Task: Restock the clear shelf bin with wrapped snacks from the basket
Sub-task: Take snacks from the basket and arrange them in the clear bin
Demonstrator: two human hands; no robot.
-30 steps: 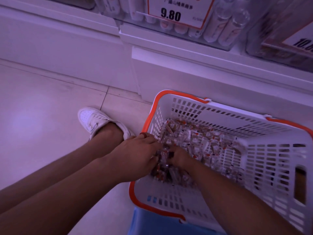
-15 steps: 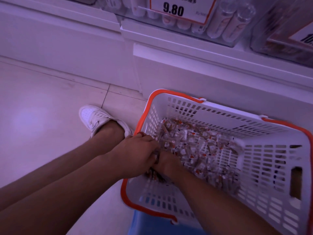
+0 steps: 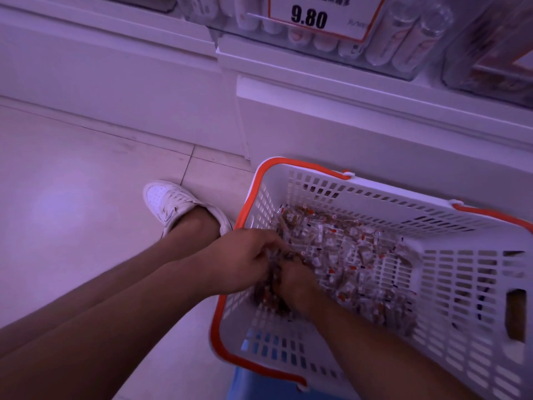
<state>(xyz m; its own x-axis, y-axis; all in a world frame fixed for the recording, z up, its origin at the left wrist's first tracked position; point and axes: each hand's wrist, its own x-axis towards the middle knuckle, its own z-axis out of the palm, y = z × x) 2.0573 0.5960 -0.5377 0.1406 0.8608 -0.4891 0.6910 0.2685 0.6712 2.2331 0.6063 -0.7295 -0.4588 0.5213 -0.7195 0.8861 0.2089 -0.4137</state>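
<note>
Crouching on a pale tiled floor point(image 3: 72, 203), a person scoops wrapped snacks point(image 3: 346, 255) in a white basket point(image 3: 432, 203) below a white shelf point(image 3: 346, 90). The left hand point(image 3: 239, 264) and right hand point(image 3: 297, 281) both clutch snacks. The clear bin point(image 3: 403, 47) sits on the shelf behind a price tag point(image 3: 314, 15).

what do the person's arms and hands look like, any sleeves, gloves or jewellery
Both forearms are bare right to the frame edge, with no sleeves showing. The left hand and right hand wear no gloves. No watch, bracelet or ring can be seen in this view, though the fingers are partly blurred and buried among the wrapped snacks, so a small ring cannot be ruled out.
</note>
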